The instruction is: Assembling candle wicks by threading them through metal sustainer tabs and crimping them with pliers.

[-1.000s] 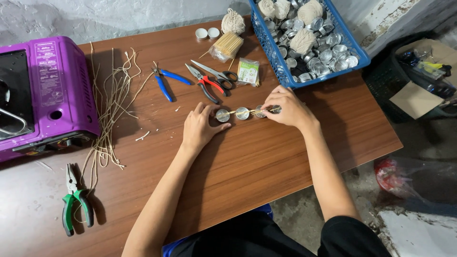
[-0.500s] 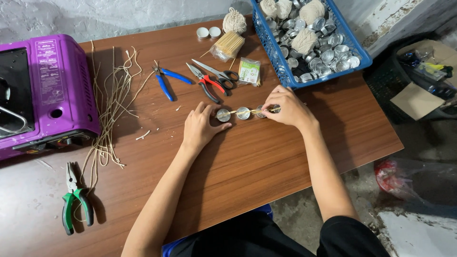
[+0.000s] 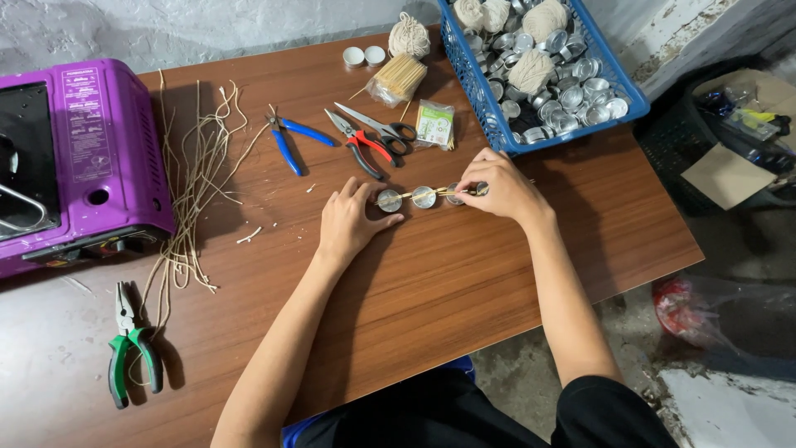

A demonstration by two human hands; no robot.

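Nearest the viewer on the left of the table lie green-handled pliers, untouched and well apart from the work. Further in, at mid-table, both hands bear on one assembly: a row of small round metal cups with a thin wooden stick lying across them. The stick's long axis runs left to right, nearly level, tilted slightly so that its right end sits a little farther away. The left hand rests palm down on the table at the left end of the row, its grip loose, thumb and forefinger touching the leftmost cup rather than enclosing it. The right hand covers the right end, fingers pinched shut on the stick's end and the last cup there; how many cups lie under it cannot be told. Each hand is thus equally close to its own end, and the middle cup lies between them, uncovered. To the left of the hands lie loose lengths of pale cord, and beyond those a purple portable stove. Just beyond the row lie blue-handled cutters, red-handled pliers and black-handled scissors. Farthest right, a blue basket holds many more empty cups and balls of cord.
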